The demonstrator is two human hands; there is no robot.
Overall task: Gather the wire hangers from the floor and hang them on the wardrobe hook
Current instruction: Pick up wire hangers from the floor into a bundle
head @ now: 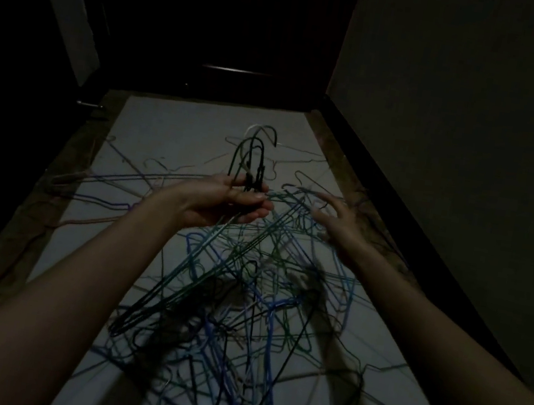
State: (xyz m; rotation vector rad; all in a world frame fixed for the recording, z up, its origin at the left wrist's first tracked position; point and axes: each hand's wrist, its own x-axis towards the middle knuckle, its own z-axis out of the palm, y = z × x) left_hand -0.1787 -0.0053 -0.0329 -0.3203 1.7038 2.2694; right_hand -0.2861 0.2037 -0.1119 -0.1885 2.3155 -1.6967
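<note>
The scene is dim. My left hand (224,201) grips a bunch of wire hangers (254,158) by their necks, hooks pointing up, bodies hanging down toward me. My right hand (339,221) is beside it on the right, blurred, fingers spread and holding nothing. Beneath both hands lies a tangled pile of blue, green and dark wire hangers (242,309) on the pale floor (173,126). More loose hangers (95,180) lie scattered to the left and behind. No wardrobe hook can be made out.
A dark door or wardrobe front (216,21) closes the far end of the narrow floor. A grey wall (480,112) with a dark skirting board (398,194) runs along the right. A brownish floor border (28,236) runs on the left.
</note>
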